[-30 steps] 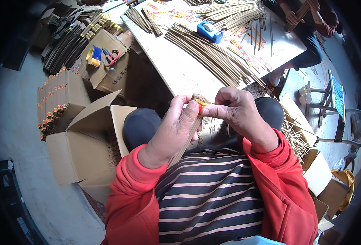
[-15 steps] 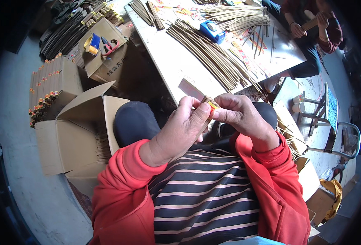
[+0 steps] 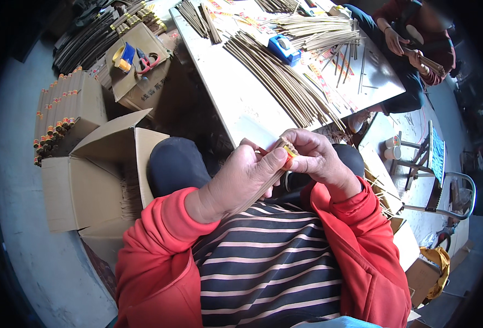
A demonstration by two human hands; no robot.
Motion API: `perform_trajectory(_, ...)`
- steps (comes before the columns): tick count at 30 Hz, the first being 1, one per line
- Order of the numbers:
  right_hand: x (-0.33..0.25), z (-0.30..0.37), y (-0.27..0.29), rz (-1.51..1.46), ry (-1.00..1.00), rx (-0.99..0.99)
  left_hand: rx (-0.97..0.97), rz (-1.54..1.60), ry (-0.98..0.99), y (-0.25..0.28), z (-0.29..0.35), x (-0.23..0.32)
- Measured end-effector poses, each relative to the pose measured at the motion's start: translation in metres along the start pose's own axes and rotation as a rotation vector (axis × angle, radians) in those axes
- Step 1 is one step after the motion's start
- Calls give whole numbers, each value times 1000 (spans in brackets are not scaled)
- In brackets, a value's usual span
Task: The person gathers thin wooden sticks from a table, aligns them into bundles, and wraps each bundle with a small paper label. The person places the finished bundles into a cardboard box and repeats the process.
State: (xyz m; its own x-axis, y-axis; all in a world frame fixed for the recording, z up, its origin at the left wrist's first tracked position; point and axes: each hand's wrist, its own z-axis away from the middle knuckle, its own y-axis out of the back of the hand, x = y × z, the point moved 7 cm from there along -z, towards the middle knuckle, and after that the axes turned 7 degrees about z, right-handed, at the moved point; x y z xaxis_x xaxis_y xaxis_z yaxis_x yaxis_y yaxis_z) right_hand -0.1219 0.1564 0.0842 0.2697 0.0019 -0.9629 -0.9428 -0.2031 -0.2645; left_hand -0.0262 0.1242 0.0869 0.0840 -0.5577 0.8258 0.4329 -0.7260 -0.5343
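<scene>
The left hand [image 3: 244, 174] has its grip clamped around a bundle [image 3: 256, 198] of brown sticks, the thumb pressing near its upper end. The right hand [image 3: 323, 158] has its grip pinched on the red-and-yellow label [image 3: 290, 151] wrapped around that end. The bundle slants in front of the striped shirt [image 3: 269, 257] — lower end toward the lap, upper end toward the near corner of the desk [image 3: 241, 93]. On the desk, loose sticks [image 3: 274, 79] lie beside a blue tape dispenser [image 3: 283, 50]. To the left, an open box [image 3: 58, 191] stands near a stack of labelled bundles [image 3: 58, 106]; scissors [image 3: 148, 63] rest on a carton [image 3: 129, 44].
</scene>
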Motion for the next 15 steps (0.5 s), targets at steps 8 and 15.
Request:
perform_trajectory(8,-3,5,0,128,26,-40,-46,76,159,-4,5,-9)
perform_trajectory(15,-28,1,-3,658,264,-139,-139,77,201,-9,6,-14)
